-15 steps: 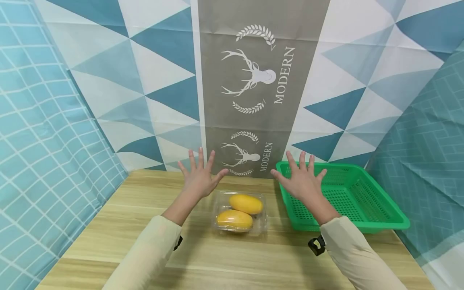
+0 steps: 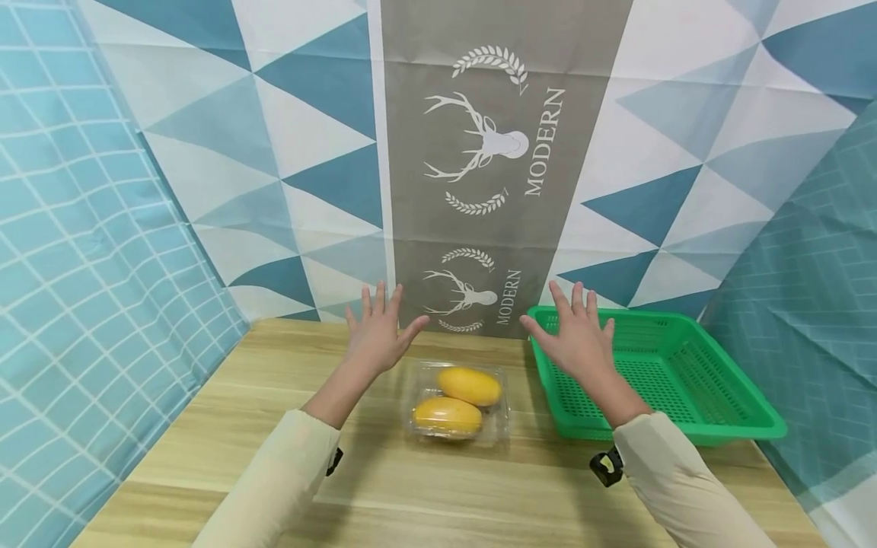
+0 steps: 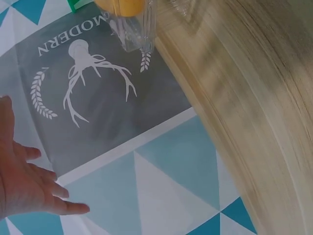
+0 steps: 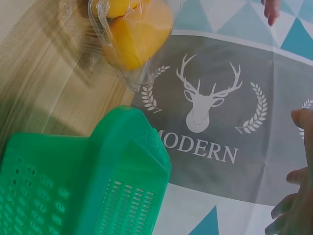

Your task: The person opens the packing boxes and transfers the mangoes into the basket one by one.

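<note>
Two yellow mangoes, the far mango and the near mango, lie in a clear plastic box on the wooden table. My left hand is raised beyond the box to its left, fingers spread, holding nothing. To the right of the box, my right hand hovers with fingers spread, overlapping the near left part of a green plastic basket in the head view. The right wrist view shows the boxed mangoes beside the basket's rim.
The wooden table meets a patterned cloth backdrop at its far edge. Tile-patterned cloth hangs at the left, and a teal cloth hangs close to the basket on the right.
The head view has shifted slightly, so the scene sits a little farther right. The fingers of both hands look slightly closer together; box and basket stay in place.
</note>
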`<state>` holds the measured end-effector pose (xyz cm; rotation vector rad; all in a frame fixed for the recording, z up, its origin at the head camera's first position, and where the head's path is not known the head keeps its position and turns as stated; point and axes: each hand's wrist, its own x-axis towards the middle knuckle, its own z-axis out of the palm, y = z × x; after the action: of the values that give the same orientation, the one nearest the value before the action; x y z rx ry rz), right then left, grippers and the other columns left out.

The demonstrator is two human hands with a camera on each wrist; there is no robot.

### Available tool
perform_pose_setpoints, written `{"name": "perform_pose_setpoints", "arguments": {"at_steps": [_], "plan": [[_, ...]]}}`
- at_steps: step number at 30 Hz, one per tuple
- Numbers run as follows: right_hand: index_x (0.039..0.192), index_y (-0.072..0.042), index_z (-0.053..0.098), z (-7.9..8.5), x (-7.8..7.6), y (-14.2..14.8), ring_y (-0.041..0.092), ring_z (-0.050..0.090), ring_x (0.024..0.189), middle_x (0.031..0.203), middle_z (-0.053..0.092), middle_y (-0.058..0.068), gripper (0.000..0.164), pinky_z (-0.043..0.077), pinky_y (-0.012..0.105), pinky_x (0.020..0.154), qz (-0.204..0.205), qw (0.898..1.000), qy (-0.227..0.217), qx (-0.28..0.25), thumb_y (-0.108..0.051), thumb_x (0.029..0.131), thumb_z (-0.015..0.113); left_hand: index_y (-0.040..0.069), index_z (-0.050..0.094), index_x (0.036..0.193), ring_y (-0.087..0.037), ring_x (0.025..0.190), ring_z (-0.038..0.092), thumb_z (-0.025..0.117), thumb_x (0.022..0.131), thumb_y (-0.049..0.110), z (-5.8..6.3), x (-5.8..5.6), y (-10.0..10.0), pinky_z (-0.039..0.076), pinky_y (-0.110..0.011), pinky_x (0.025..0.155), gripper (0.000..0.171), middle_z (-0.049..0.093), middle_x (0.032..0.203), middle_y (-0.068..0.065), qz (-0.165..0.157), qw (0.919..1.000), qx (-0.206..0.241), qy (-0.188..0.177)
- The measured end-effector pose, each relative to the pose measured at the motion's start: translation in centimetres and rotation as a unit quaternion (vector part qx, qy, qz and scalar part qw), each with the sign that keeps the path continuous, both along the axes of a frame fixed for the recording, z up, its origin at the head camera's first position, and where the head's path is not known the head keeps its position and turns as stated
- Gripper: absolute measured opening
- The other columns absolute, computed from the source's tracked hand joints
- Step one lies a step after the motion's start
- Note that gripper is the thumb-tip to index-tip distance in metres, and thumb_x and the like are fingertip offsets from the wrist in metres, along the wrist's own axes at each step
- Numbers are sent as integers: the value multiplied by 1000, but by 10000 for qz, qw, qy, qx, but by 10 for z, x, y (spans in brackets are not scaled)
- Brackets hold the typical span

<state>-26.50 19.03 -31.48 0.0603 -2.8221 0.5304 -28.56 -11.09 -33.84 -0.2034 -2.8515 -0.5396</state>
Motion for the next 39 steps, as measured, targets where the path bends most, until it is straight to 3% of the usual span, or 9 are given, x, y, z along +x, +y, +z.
{"name": "perform_pose_setpoints", "arguments": {"at_steps": [3, 8, 12, 15, 21, 27, 32, 35, 39], "plan": [[151, -21, 14, -1, -1, -1, 42, 2, 143, 156, 4, 21, 88, 10, 75, 101, 19, 9999, 134, -70, -73, 85, 38, 14, 15, 151, -40, 143, 2, 31, 91, 67, -1, 1, -1, 15, -71, 104, 81, 6, 157, -16, -33, 9996, 279, 51], [148, -16, 25, -3, -2, -2, 43, 20, 139, 153, 20, 22, 79, 24, 71, 98, 76, 9983, 527, -236, -65, 88, 42, 8, 27, 145, -38, 137, 27, 43, 94, 53, -2, 1, -3, 36, -66, 96, 70, 27, 149, -19, -74, 9971, 543, 521], [145, -13, 32, -4, -1, -5, 42, 29, 134, 149, 32, 20, 74, 28, 67, 98, 111, 9964, 653, -535, -60, 89, 45, 4, 38, 139, -38, 127, 40, 51, 94, 37, -3, 2, -6, 41, -57, 95, 57, 41, 138, -21, -216, 9920, 741, 999], [143, -9, 36, -5, 0, -5, 40, 33, 132, 145, 38, 19, 72, 31, 63, 100, 244, 9934, 593, -954, -57, 90, 47, 2, 42, 135, -37, 124, 42, 53, 94, 32, -3, 3, -8, 40, -53, 99, 52, 46, 133, -21, -341, 9874, 1056, 1126], [140, -6, 39, -8, 0, -2, 36, 40, 128, 142, 42, 17, 67, 36, 56, 101, 546, 9846, 475, -1589, -51, 92, 49, 1, 45, 133, -33, 123, 44, 55, 93, 30, -4, 6, -11, 38, -47, 103, 50, 48, 132, -17, -528, 9747, 2005, 834], [140, -6, 39, -12, 1, -2, 36, 41, 127, 142, 43, 17, 65, 37, 55, 101, 579, 9841, 404, -1627, -48, 92, 52, -2, 48, 129, -35, 115, 48, 58, 92, 25, -7, 7, -15, 41, -47, 98, 46, 49, 128, -18, -650, 9595, 2647, 710], [139, -7, 40, -16, 3, -2, 36, 42, 126, 141, 44, 17, 65, 38, 55, 98, 627, 9832, 318, -1686, -47, 91, 55, 0, 49, 127, -35, 115, 49, 58, 92, 26, -11, 8, -17, 45, -46, 94, 44, 51, 127, -18, -584, 9449, 3199, 383], [140, -8, 39, -18, 4, -2, 35, 42, 127, 142, 43, 16, 67, 39, 55, 98, 639, 9826, 235, -1729, -50, 90, 54, 2, 49, 127, -35, 116, 49, 59, 92, 27, -13, 9, -18, 46, -45, 94, 44, 52, 128, -17, -508, 9381, 3419, 207], [141, -10, 39, -20, 5, -2, 34, 41, 127, 141, 43, 16, 71, 40, 55, 97, 669, 9822, 119, -1751, -56, 88, 52, 2, 50, 127, -36, 116, 50, 58, 92, 26, -15, 9, -19, 45, -46, 95, 43, 52, 128, -17, -484, 9349, 3516, 88]]}}
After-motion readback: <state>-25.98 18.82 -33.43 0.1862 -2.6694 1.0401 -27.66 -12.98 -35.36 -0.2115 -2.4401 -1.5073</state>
